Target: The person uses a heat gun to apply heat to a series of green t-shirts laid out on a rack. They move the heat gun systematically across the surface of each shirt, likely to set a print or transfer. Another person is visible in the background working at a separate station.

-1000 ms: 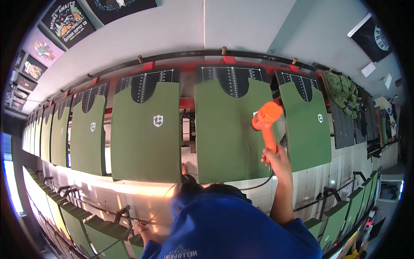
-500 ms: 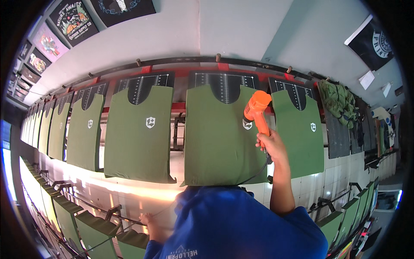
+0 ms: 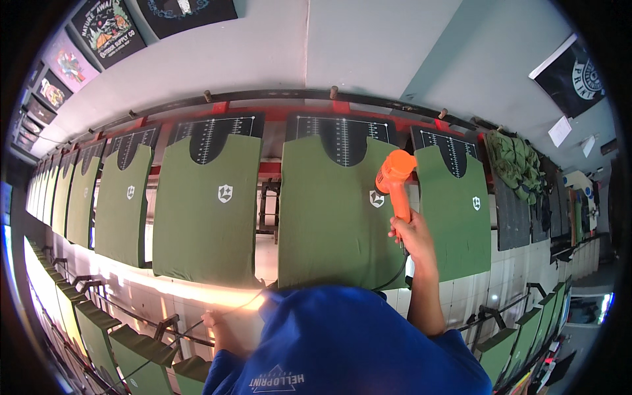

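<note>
My right hand (image 3: 413, 236) grips an orange heat gun (image 3: 399, 186) by its handle. Its nozzle points down and left at a small white shield emblem (image 3: 376, 199) on the green shirt piece (image 3: 322, 230) in front of me; a narrow gap seems to lie between them. This cloth is spread over a dark printing board (image 3: 343, 141) marked with white ruler lines. Low on the left, my left hand (image 3: 212, 321) is closed around the thin dark power cord (image 3: 181, 337), though its fingers show only small.
More green shirt pieces on boards stand in a row to the left (image 3: 204, 230) and right (image 3: 454, 217). Behind them runs a dark rail (image 3: 276, 94). Crumpled green cloth (image 3: 517, 164) lies at the far right. Another rack of green pieces (image 3: 138, 352) stands behind me on the left.
The heat gun's nozzle has shifted slightly, uncovering more of the emblem. My left hand has moved a little left and up with the cord. The view has shifted slightly.
</note>
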